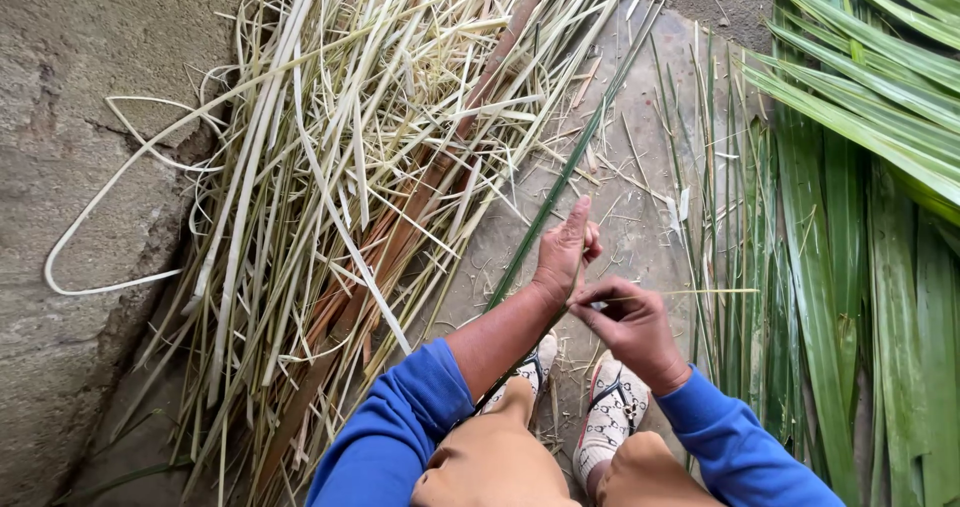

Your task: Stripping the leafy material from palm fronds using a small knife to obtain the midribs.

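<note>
Item: long green leaf strip (pixel 560 182), narrow and straight, its long axis running diagonally from the upper right, near the top of the heap, down toward the lower left, where it passes under the left forearm and is lost behind the knee. Holder: left hand (pixel 562 257), closed on the strip about midway along its visible length, thumb raised and pointing up along the strip, fingers curled round it. The strip thus extends away from these fingers in both directions, the longer visible run lying ahead and to the upper right. Second holder: right hand (pixel 630 327), just beside the left and slightly nearer the body, fingertips pinched together on a thin pale sliver (pixel 690 292) that stretches out horizontally to the right; whether this sliver is still joined to the green strip at the left hand cannot be told. The left hand is the nearer to the strip, being in direct grasp; the right meets it only at the point where both hands come close. Surroundings: heap of pale split strips and ribs (pixel 340 167) to the left on the stone floor (pixel 620 237); broad green palm leaves (pixel 860 167) to the right; patterned shoes (pixel 610 422) below the hands; blue sleeves (pixel 400 427) on both arms.
</note>
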